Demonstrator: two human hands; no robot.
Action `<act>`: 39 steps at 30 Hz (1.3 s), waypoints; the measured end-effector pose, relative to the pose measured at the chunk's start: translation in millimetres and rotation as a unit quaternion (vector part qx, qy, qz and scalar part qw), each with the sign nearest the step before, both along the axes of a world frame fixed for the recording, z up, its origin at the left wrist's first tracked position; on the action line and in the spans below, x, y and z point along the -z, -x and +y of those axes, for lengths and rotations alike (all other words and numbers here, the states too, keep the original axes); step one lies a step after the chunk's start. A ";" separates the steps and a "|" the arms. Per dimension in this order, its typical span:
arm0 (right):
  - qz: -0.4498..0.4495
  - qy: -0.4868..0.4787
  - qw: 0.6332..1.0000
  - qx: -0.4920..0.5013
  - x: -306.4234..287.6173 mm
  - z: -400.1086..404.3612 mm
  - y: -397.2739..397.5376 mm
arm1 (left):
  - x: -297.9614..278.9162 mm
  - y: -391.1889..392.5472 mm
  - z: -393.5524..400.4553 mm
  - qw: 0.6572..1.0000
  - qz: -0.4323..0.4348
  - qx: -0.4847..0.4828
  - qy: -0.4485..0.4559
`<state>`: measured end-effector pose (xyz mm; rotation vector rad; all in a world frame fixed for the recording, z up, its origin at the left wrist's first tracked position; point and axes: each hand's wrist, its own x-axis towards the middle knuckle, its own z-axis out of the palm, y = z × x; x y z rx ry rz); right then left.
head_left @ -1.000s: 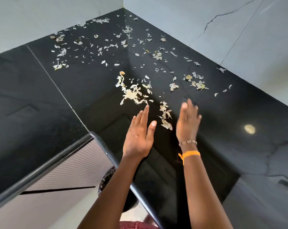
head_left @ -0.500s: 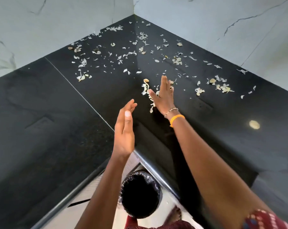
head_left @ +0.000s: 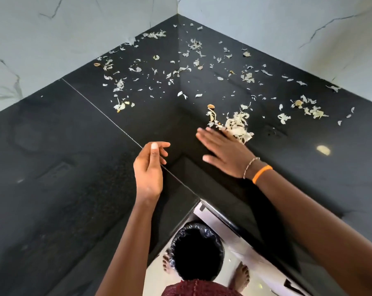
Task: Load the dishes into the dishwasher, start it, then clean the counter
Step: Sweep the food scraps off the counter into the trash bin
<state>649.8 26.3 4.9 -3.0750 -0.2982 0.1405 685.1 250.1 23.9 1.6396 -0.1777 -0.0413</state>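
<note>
Peels [head_left: 237,127] lie heaped against my flat right hand [head_left: 225,153], fingers [head_left: 206,135] straight together on the desk [head_left: 74,167]; left hand [head_left: 148,169] hovers, fingers loosely curled, holding nothing

We see the right hand [head_left: 225,152] motion-blurred at its fingers, covering the near edge of the heaped peels [head_left: 237,127]. Our forearms hide part of the black counter [head_left: 52,167] and run off the bottom edge. The bin [head_left: 197,251] below shows only a dark, unreadable interior.

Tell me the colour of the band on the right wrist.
Orange band, beside a thin beaded bracelet; head view shows it.
</note>
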 end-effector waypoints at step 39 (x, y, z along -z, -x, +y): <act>-0.181 -0.050 0.896 0.401 -22.4 -203.7 27.8 | 6.7 -67.8 -200.6 0.851 -0.085 0.068 -0.514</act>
